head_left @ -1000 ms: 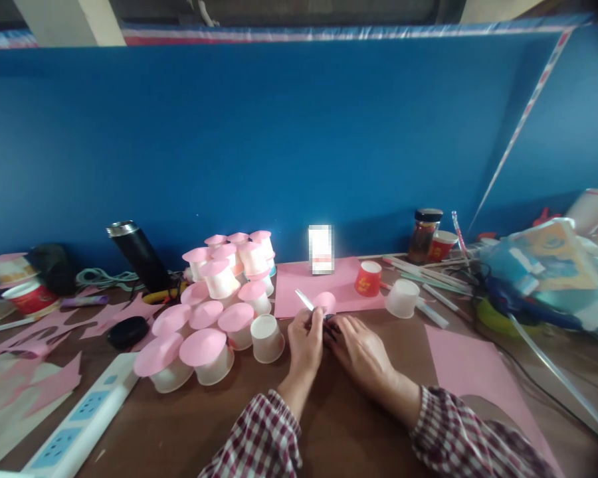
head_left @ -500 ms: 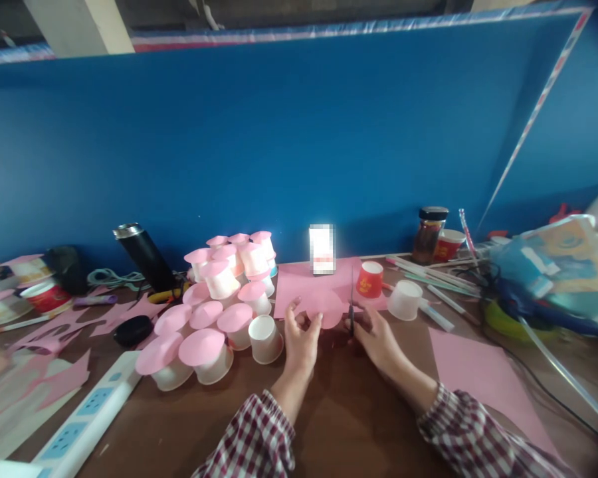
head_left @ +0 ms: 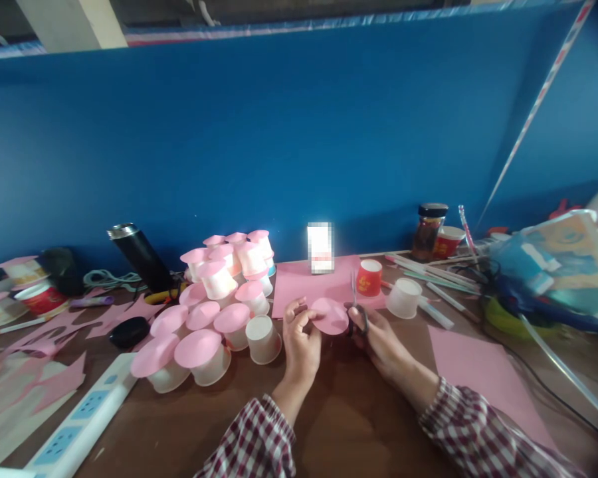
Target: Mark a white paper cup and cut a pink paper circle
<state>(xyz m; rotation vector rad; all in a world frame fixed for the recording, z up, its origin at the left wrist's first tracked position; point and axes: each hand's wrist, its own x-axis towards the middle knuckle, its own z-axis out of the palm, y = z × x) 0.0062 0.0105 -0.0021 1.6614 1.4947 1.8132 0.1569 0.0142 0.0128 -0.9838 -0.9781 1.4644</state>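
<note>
A round pink paper disc [head_left: 331, 316] is pinched at its left edge by my left hand [head_left: 299, 335], with the fingers closed. My right hand [head_left: 377, 337] grips a pair of scissors [head_left: 357, 315] by the handles, blades pointing up and away from me, just right of the disc. Behind both hands lies a pink paper sheet [head_left: 299, 285]. Left of my left hand, an upturned white paper cup [head_left: 263, 338] stands beside several cups topped with pink paper cones [head_left: 198, 348]. A red paper cup [head_left: 369, 277] and another white cup [head_left: 404, 298] stand beyond my right hand.
A white power strip [head_left: 82, 415] and a black lid [head_left: 129, 331] lie to the left, near a black flask [head_left: 140, 257]. On the right are a pink sheet [head_left: 486, 382], a lidded jar [head_left: 429, 232], straws and a plastic bag [head_left: 558, 265]. A blue partition [head_left: 299, 133] rises behind.
The disc has tilted and shifted slightly, its face showing more clearly. My left hand has turned, its fingers more curled. The scissors have tipped, and their handles show more in my right hand.
</note>
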